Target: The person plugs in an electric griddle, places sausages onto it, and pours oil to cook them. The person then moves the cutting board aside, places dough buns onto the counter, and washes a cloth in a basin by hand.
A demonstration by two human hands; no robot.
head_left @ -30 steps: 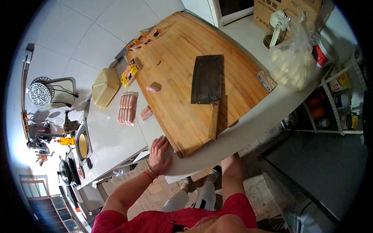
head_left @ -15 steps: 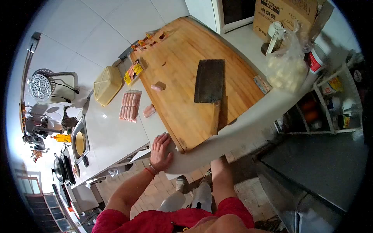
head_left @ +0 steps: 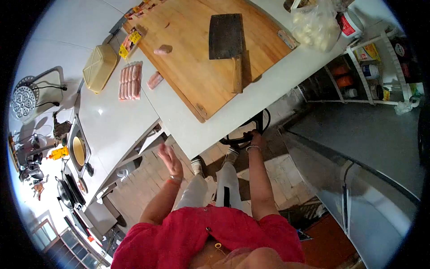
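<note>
Below the counter's front edge, my right hand is closed on the rim of a black round-framed object, perhaps a stool, partly hidden under the counter. My left hand hangs in the air off the counter's edge, fingers stretched out, holding nothing. A cleaver lies flat on the wooden cutting board, its handle toward me. One small sausage rests on the board. Beside the board lie a short piece of packed sausage and a larger sausage pack.
A yellow packet and a cream plastic basket stand left of the board. At the right are a bag of pale food, a white-red tub and a shelf rack. A sink is at the far left.
My left hand has lifted off the counter's edge. My right hand, hidden earlier, now shows on the black object, which has come into view. The view has tilted downward.
</note>
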